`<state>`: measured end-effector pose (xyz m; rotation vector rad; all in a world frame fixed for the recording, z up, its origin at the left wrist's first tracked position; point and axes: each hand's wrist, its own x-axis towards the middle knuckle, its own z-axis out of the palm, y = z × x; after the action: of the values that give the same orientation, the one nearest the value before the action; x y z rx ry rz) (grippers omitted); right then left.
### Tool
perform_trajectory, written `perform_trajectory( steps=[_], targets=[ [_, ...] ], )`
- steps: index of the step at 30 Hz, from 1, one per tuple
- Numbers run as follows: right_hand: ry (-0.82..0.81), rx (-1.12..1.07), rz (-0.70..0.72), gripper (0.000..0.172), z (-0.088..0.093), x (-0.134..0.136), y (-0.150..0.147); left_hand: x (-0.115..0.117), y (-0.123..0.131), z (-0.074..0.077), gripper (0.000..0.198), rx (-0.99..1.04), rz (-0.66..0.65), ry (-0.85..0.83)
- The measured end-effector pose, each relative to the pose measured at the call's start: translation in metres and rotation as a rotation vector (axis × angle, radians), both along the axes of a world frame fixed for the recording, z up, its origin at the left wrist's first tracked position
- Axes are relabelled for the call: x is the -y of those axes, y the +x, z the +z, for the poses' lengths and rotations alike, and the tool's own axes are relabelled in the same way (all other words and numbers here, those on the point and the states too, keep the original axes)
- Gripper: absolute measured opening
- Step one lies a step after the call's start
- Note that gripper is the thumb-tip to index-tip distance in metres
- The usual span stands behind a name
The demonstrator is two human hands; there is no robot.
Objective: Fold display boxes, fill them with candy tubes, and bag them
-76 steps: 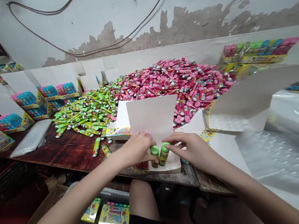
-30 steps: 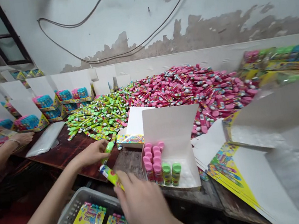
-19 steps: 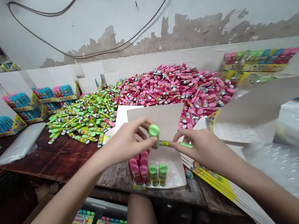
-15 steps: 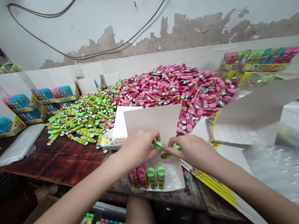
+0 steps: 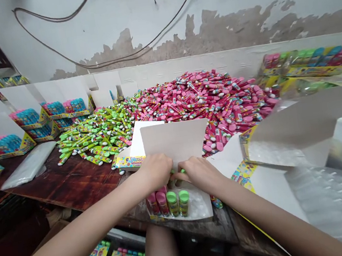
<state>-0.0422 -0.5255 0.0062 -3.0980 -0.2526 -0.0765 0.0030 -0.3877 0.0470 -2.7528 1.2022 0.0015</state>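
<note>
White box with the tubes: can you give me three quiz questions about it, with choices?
1. Where is the white box? A on the wooden table, B on the floor, C on the wall.
2. What colour are the caps of the two rightmost tubes in it? A blue, B green, C pink.
3. How is the box's lid? A shut, B torn off, C standing open.

1: A, it rests on the tabletop.
2: B, green tops show.
3: C, it rises behind the left hand and right hand.

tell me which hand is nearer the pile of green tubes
Left. The left hand is to the right of the pile of green tubes, at the open white carton; the right hand is farther from the pile, beyond the left hand.
</note>
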Motion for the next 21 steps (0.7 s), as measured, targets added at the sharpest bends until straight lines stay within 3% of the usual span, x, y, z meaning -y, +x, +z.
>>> perform_trajectory(
  steps=[4,6,9,12,13,15,18,21],
  targets=[
    [0.010,-0.048,0.038,0.044,-0.011,-0.005,0.007,0.005,-0.004,0.004,0.021,-0.022,0.010,0.083],
    [0.000,-0.044,0.034,0.040,-0.014,-0.008,0.007,0.001,-0.009,0.008,0.021,-0.024,0.007,0.042],
    [0.015,0.013,0.060,0.040,-0.014,-0.006,0.001,-0.029,-0.008,0.014,0.024,-0.055,-0.014,-0.280],
    [0.056,0.134,0.019,0.048,-0.005,0.007,-0.013,-0.086,0.023,0.009,0.048,0.040,0.175,-0.771],
    [0.076,0.199,-0.018,0.048,-0.001,0.013,-0.019,-0.107,0.042,0.003,0.054,0.163,0.334,-0.887],
    [0.131,0.373,-0.060,0.044,0.008,0.024,-0.030,-0.143,0.086,-0.016,0.054,0.263,0.617,-0.858],
    [0.201,0.646,0.000,0.035,0.017,0.025,-0.049,-0.172,0.154,-0.052,0.049,0.197,0.699,-0.751],
    [0.231,0.792,0.142,0.022,0.011,0.007,-0.070,-0.174,0.199,-0.086,0.057,0.101,0.761,-0.625]
  ],
)
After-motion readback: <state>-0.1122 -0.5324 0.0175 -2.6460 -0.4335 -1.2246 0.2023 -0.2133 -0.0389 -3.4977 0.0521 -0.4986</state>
